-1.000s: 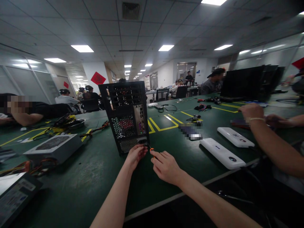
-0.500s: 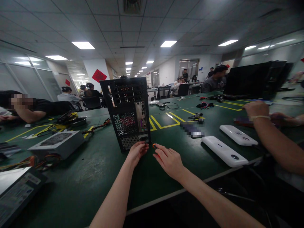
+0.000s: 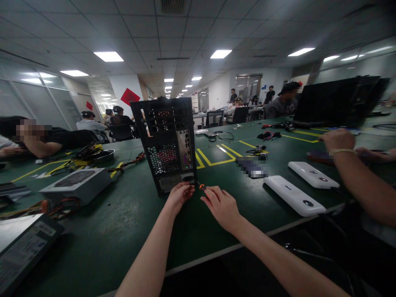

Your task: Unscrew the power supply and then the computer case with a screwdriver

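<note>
A black computer case [image 3: 165,177] stands upright on the green table with its back panel turned toward me. My right hand [image 3: 221,206] is closed around a screwdriver [image 3: 202,187] that has an orange and black handle. Its thin shaft points at the lower right corner of the back panel. Just below that corner, beside the power socket [image 3: 189,179], my left hand [image 3: 179,197] is closed with its fingertips together by the case's lower edge. Whatever lies between those fingertips is too small to make out.
Left of the case lie a grey power supply [image 3: 77,185] with cables and another power supply [image 3: 26,255] nearer me. To the right are two white devices [image 3: 293,196] and a blurred-out phone [image 3: 251,168]. A co-worker's arm [image 3: 355,173] reaches in from the right.
The screwdriver's tip end is slightly higher against the case corner, and more of its handle shows. My left hand stays in nearly the same spot. The view has shifted slightly.
</note>
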Demonstrator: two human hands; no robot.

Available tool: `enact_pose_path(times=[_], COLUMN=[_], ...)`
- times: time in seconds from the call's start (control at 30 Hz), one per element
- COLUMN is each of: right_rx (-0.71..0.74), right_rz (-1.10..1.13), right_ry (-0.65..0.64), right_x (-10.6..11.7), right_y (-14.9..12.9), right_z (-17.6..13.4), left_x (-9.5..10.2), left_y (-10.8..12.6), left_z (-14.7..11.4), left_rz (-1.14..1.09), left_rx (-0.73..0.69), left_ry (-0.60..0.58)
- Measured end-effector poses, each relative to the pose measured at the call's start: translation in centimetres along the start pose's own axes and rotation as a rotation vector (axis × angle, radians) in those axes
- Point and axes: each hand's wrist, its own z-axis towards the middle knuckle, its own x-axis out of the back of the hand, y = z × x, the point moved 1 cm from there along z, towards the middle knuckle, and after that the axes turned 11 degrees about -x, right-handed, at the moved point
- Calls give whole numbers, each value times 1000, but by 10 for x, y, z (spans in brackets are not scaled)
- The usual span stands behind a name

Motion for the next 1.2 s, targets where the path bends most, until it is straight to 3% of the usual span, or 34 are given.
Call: enact_pose_path(times=[0.13, 0.33, 0.57, 0.97, 1.2], right_rx=[-55, 63, 22, 126, 132], right_rz=[-13, -20, -14, 52, 70], right_ry=[-23, -25, -47, -18, -105], right_x=[3, -1, 4, 4, 4], right_y=[-1, -3, -3, -5, -7], right_z=[1, -2, 2, 2, 1], left_x=[-1, -2, 0, -2, 0], left_y=[0, 0, -1, 2, -1], left_z=[-1, -1, 0, -1, -1], left_rz=[-6, -11, -13, 0, -29], left_rx=[-9, 9, 10, 5, 5], left_ry=[-18, 10, 0, -9, -4])
